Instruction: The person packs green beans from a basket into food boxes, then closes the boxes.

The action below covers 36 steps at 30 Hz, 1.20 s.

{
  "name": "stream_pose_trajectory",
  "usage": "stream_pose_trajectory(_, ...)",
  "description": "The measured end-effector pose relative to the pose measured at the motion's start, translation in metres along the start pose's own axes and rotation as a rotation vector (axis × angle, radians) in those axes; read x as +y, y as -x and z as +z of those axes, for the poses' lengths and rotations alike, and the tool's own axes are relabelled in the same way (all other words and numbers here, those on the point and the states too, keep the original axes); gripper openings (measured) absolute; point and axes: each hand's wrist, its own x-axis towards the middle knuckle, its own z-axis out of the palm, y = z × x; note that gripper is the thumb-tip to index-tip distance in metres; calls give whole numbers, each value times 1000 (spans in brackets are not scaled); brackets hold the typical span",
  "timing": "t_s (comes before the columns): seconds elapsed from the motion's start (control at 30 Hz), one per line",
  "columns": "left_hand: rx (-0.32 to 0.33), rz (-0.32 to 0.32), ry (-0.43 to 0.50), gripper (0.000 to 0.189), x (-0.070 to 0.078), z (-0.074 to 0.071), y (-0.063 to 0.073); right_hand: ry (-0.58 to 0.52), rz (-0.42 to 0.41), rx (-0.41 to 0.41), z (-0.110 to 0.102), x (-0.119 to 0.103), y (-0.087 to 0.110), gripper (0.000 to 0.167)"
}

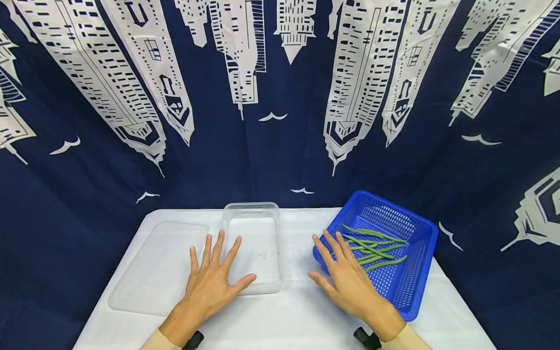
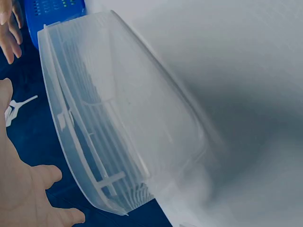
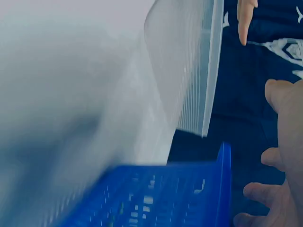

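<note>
My left hand [image 1: 211,287] is spread with straight fingers, held over the near left edge of a clear plastic container [image 1: 255,253]; it grips nothing. The container is a shallow rectangular box without a lid on it, and its ribbed side [image 2: 109,127] shows in the left wrist view. My right hand [image 1: 347,282], fingers also straight and apart, hovers by the left side of a blue plastic basket [image 1: 411,287]. Inside the basket lie several green beans [image 1: 385,263], partly hidden behind that hand. In the right wrist view the basket's wall [image 3: 156,194] is below the hand's level.
A flat translucent lid [image 1: 148,272] lies on the white table [image 1: 297,311], left of the container. The table's far edge meets a dark blue cloth [image 1: 262,160] printed with white buildings and birds. Bare tabletop lies between container and basket.
</note>
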Motion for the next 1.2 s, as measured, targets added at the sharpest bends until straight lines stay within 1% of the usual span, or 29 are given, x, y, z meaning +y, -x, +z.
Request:
stream_pose_trajectory(0.17, -6, -8, 6, 101, -5, 4, 1, -15, -85, -22, 9, -13, -3, 81)
stream_pose_trajectory(0.33, -11, -18, 35, 100, -12, 8, 4, -16, -181, -35, 20, -28, -7, 71)
stream_pose_trajectory(0.53, -22, -23, 60, 98, -17, 16, 5, -30, -255, -90, 30, -43, -11, 69)
stream_pose_trajectory(0.63, -24, -20, 72, 99, -18, 18, 7, -29, -275, -111, 34, -47, -11, 62)
stream_pose_trajectory(0.73, -22, -16, 73, 101, -18, 19, 9, -50, -286, -115, 37, -49, -10, 50)
stream_pose_trajectory(0.9, -14, -4, 73, 102, -17, 20, 12, -86, -291, -90, 39, -49, -7, 33)
stream_pose_trajectory(1.07, -20, -8, 84, 103, -12, 20, 19, -87, -312, -63, 38, -47, -4, 26)
stream_pose_trajectory(1.2, -32, -2, 98, 103, -6, 21, 25, -89, -332, -26, 36, -44, 4, 23)
